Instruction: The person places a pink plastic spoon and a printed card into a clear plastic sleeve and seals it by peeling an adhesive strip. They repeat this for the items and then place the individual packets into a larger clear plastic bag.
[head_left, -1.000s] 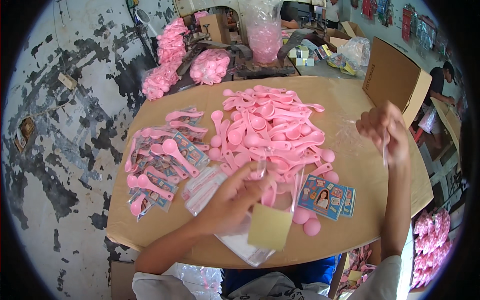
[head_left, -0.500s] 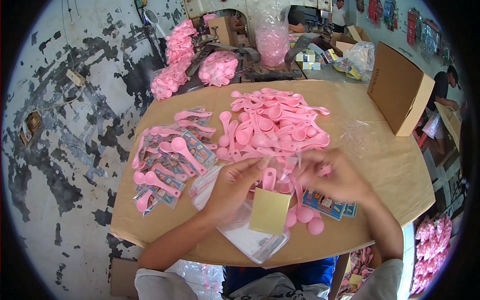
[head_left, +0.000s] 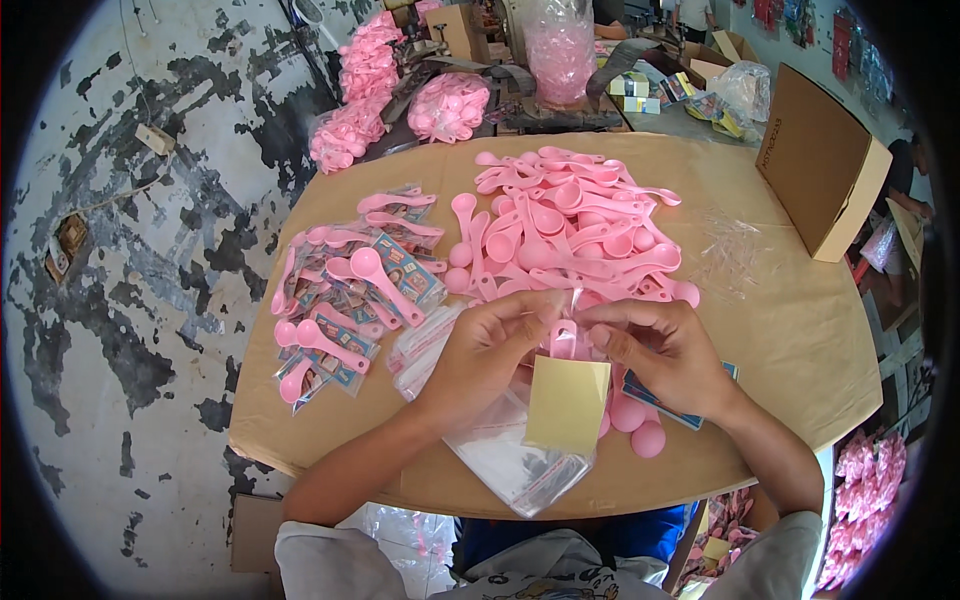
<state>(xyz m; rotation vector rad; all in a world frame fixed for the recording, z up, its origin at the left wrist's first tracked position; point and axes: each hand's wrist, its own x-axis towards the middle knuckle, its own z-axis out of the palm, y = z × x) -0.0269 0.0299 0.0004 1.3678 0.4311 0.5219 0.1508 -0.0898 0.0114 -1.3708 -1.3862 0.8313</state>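
Observation:
My left hand and my right hand meet over the near middle of the cardboard-covered table. Together they pinch a small clear plastic bag with a pink spoon in it. A yellowish card hangs just below, held with the bag by my left hand. Beyond my hands lies a heap of loose pink spoons. A stack of clear bags lies under my left wrist. Printed cards and pink balls sit beneath my right hand.
Packed spoons in printed bags are spread at the left. An open cardboard box stands at the right, loose clear wrappers beside it. Bags of pink items lie beyond the far edge. A cracked, patchy floor is on the left.
My right hand came down from the right side of the table to the middle and joined my left hand on the bag with the spoon.

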